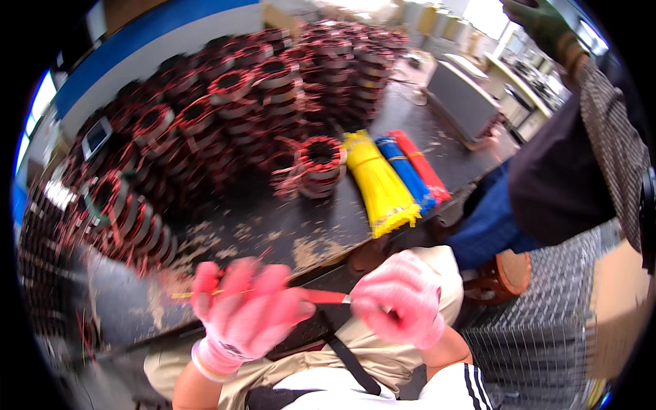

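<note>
Both hands up at the desk's (pixel 321 236) near edge! The right grip (pixel 400 301) is curled tight, clamped on the pale end of a red strip (pixel 324 296); the left grip (pixel 244 309) has bent fingers at the strip's other end, but blur means I cannot tell whether they close on it. The strip spans the gap between the 2 gloves, with a yellow strand (pixel 180 295) poking out left of the left grip.

Handling? Light and thin, I'd judge, bendy rather than brittle, perhaps a touch slippery under knit gloves; the ends look the place to hold it.

Outward now: far and right, 3 banded bundles, yellow (pixel 376 181), blue (pixel 404 171) and red (pixel 420 167), side by side. Just left of them, a short coil stack (pixel 320 181); farther left, massed coils (pixel 273 89), surely heavier and stiff.

Containers: near right, a wire crate (pixel 526 342), its contents too unclear to name; beside it, a brown box (pixel 618 307), inside not visible. Far right on the desk, a grey case (pixel 463 101), contents hidden.
</note>
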`<move>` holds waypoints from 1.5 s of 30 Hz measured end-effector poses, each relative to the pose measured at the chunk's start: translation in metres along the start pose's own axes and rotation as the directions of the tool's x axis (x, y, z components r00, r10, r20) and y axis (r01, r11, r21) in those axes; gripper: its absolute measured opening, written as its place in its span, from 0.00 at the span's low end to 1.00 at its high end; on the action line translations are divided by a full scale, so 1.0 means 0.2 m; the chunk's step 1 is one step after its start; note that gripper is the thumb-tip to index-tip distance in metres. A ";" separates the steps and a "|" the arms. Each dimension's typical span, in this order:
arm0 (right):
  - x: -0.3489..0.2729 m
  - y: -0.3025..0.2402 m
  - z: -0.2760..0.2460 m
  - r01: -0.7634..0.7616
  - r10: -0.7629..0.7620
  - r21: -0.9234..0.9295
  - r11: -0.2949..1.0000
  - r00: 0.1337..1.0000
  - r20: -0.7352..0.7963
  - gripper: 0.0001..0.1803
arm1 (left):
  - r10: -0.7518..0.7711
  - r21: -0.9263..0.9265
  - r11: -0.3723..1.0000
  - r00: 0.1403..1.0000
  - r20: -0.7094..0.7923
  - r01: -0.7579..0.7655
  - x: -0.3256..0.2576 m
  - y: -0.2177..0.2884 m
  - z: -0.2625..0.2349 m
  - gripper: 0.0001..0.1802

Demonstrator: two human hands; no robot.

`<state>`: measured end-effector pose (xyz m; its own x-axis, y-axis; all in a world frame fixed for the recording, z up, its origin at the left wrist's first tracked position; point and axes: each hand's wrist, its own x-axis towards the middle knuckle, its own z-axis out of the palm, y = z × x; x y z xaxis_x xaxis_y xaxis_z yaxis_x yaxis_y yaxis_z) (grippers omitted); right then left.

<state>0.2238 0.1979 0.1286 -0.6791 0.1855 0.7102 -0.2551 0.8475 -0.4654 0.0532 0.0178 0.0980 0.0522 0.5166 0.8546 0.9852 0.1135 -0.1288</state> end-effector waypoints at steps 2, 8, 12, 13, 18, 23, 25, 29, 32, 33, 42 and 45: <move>0.05 -0.05 0.10 0.015 -0.025 0.139 0.990 0.997 0.074 0.10 | 0.133 -0.025 0.991 0.990 0.047 -0.132 0.07 -0.05 -0.11 0.13; -0.02 0.30 0.60 -0.422 0.368 0.046 0.905 0.834 0.411 0.14 | -0.364 0.038 0.930 0.908 0.208 0.365 -0.20 -0.16 -0.15 0.20; -0.04 0.40 0.90 -0.697 0.489 0.064 0.714 0.562 0.667 0.20 | -0.608 -0.047 0.762 0.739 0.289 0.646 -0.49 -0.16 0.09 0.18; -0.04 0.40 0.93 -0.734 0.512 0.124 0.668 0.574 0.639 0.19 | -0.710 -0.117 0.628 0.628 0.318 0.769 -0.56 -0.15 0.14 0.18; -0.08 0.45 1.00 -0.838 0.541 0.346 0.422 0.539 0.646 0.12 | -0.640 0.065 0.742 0.676 0.367 0.667 -0.52 -0.16 0.23 0.14; -0.04 0.40 1.01 -0.849 0.530 0.393 0.354 0.528 0.664 0.08 | -0.634 0.043 0.738 0.670 0.386 0.674 -0.53 -0.16 0.20 0.15; -0.04 0.39 0.99 -0.823 0.570 0.343 0.452 0.562 0.599 0.12 | -0.605 0.047 0.767 0.697 0.385 0.640 -0.53 -0.16 0.20 0.17; -0.03 0.37 0.85 -0.775 0.725 0.435 0.459 0.609 0.320 0.16 | -0.372 0.052 0.924 0.864 0.340 0.378 -0.38 -0.19 0.04 0.22; -0.02 0.38 0.71 -0.799 0.523 0.565 0.204 0.577 0.627 0.20 | 0.154 -0.199 0.975 0.941 0.301 -0.095 -0.17 -0.19 -0.10 0.19; 0.04 0.29 0.71 -0.817 0.412 0.572 0.079 0.549 0.728 0.21 | 0.242 -0.290 0.945 0.916 0.321 -0.148 -0.14 -0.17 -0.10 0.19; 0.16 0.09 0.64 -0.785 0.367 0.616 0.074 0.595 0.715 0.13 | 0.057 -0.524 0.831 0.908 0.416 0.188 -0.25 -0.15 -0.27 0.20; 0.08 0.04 0.71 -0.647 0.387 0.709 0.281 0.752 0.533 0.12 | -0.607 -0.369 0.578 0.685 0.403 0.728 -0.20 -0.08 -0.26 0.29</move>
<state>0.1136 0.1377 0.0617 -0.9766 0.2026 0.0723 -0.1200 -0.2342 -0.9648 0.0442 -0.0482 0.0924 -0.6280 0.6269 0.4611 0.6673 0.1288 0.7336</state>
